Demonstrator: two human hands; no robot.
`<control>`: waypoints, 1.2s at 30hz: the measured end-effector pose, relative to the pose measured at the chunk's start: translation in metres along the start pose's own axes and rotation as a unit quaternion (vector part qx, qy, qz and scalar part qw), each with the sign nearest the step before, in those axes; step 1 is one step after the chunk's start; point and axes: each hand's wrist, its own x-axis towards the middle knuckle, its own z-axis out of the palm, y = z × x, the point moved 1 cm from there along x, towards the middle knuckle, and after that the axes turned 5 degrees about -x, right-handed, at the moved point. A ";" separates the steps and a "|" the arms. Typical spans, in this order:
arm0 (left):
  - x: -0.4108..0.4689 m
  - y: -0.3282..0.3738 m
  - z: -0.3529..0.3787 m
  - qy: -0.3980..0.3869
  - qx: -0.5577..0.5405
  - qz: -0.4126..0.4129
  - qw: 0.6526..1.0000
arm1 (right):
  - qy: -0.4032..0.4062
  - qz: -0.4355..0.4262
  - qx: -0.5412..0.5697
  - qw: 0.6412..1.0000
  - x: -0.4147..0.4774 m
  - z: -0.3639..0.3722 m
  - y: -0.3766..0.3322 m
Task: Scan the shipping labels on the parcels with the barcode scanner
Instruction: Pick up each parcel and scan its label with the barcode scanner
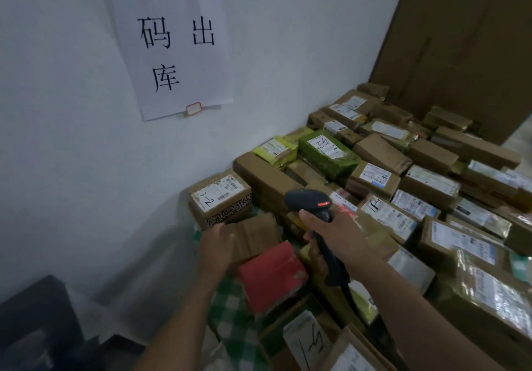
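My right hand grips the handle of a black barcode scanner, whose head points up and away with a red light lit on top. My left hand lies against the left side of a small plain brown parcel, fingers fairly straight. Just beyond stands a brown box with a white shipping label marked "3-2". A red parcel lies below the brown one, between my forearms. Many labelled parcels cover the table to the right.
A white wall with a paper sign rises on the left. Green wrapped parcels sit further back. A tall brown cardboard sheet stands at the far right. A green checked cloth shows under the parcels. A dark object sits at bottom left.
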 end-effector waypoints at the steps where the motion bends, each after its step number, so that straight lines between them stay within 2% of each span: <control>1: 0.008 -0.013 -0.001 -0.059 0.043 0.016 0.997 | 0.006 0.004 -0.001 1.000 0.004 0.004 0.003; 3: 0.023 -0.034 0.001 -0.187 0.143 0.023 0.972 | 0.016 0.021 0.002 1.000 0.009 0.009 0.008; 5: 0.037 -0.049 0.005 -0.252 0.214 0.016 0.944 | 0.013 0.031 -0.020 0.999 0.013 0.013 0.011; 9: 0.058 -0.062 0.017 -0.268 0.289 0.068 0.917 | 0.004 0.012 -0.072 0.997 0.013 0.019 0.011; 11: 0.062 -0.065 0.020 -0.272 0.287 0.082 0.915 | 0.005 -0.002 -0.095 0.996 0.011 0.021 0.009; 15: 0.059 -0.063 0.015 -0.269 0.256 0.089 0.924 | 0.011 -0.014 -0.114 0.993 0.006 0.024 0.004; 18: 0.044 -0.051 0.004 -0.234 0.188 0.069 0.951 | -0.011 -0.011 -0.108 0.994 -0.001 0.024 0.003; 21: 0.028 -0.032 -0.014 -0.172 0.081 0.039 0.981 | -0.035 -0.004 -0.041 0.999 -0.012 0.023 0.002; 25: -0.001 -0.001 -0.042 -0.056 -0.002 0.091 0.994 | -0.046 -0.021 0.018 0.999 -0.029 0.017 0.000; 28: -0.035 0.028 -0.064 0.003 -0.064 0.120 0.991 | -0.016 -0.040 0.038 0.998 -0.041 0.007 0.002; 32: -0.087 0.067 -0.085 -0.009 -0.113 0.152 0.982 | 0.014 -0.061 0.148 0.987 -0.061 -0.015 0.004; 36: -0.131 0.099 -0.094 -0.040 -0.203 0.119 0.971 | -0.032 -0.058 0.239 0.969 -0.080 -0.033 0.017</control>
